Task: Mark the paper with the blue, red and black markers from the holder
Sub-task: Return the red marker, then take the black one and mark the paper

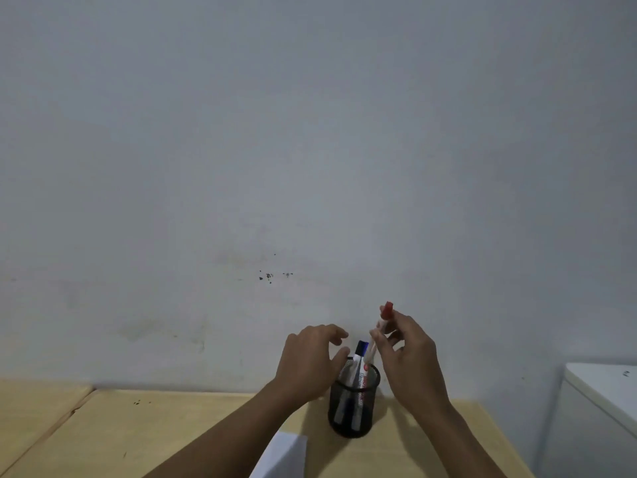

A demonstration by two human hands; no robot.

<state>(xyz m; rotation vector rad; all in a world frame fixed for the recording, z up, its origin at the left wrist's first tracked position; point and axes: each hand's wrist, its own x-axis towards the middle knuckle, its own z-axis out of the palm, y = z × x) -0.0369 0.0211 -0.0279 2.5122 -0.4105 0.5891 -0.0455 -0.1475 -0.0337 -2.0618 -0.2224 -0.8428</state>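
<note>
1. Markers first: the red marker [377, 334] is pinched in the right hand [408, 360], low and right of centre in the frame, red cap up, lower end at the rim of the black mesh holder [351, 405]
2. Blue marker [360, 360] stands in the holder, cap poking out. Can't pick out a black one through the mesh
3. Left hand [310, 363] has its fingers spread apart, gripping nothing, thumb right by the holder's rim, looks like it's steadying it
4. Paper [282, 455] is at the bottom edge, just a white corner showing on the wooden desk [138, 436]
5. My read: we're on the red step, either pulling it out or dropping it back, can't tell which
6. If it's coming out, next is uncapping it and going down to the paper, so the free hand has to grab that cap
</note>
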